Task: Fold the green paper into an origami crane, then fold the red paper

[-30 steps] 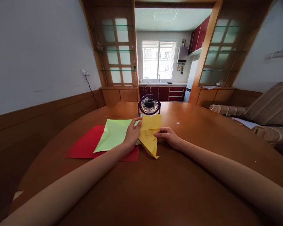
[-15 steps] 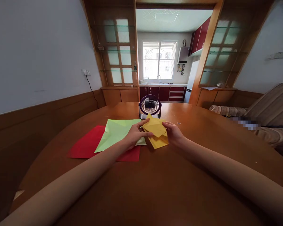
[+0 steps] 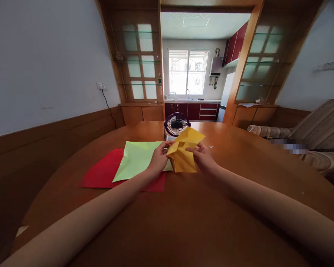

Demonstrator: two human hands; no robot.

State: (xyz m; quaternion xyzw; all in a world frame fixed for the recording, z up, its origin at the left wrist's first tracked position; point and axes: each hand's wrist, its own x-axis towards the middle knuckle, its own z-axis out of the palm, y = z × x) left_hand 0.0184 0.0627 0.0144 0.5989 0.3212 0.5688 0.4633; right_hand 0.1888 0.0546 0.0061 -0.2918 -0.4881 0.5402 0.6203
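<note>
A partly folded sheet of yellow paper (image 3: 186, 159) is held up above the table between both hands. Its flaps stand apart, with one wide flap rising at the upper right. My left hand (image 3: 159, 157) pinches the left edge of the paper. On the other side, my right hand (image 3: 203, 155) grips the right part, thumb on the near face and fingers mostly behind. A creased light green sheet (image 3: 136, 157) lies just left of the yellow paper, partly behind my left hand. Beneath it spreads a red sheet (image 3: 100, 174).
A small purple desk fan (image 3: 177, 124) stands behind the yellow paper on the brown wooden table (image 3: 180, 218). A striped sofa (image 3: 320, 133) is at the right. A black cord (image 3: 108, 105) hangs from a wall socket at the left.
The yellow paper has turned and opened: a flap now spreads toward the upper right. My right hand's thumb has come over its near face; my left fingers have drawn closer together.
</note>
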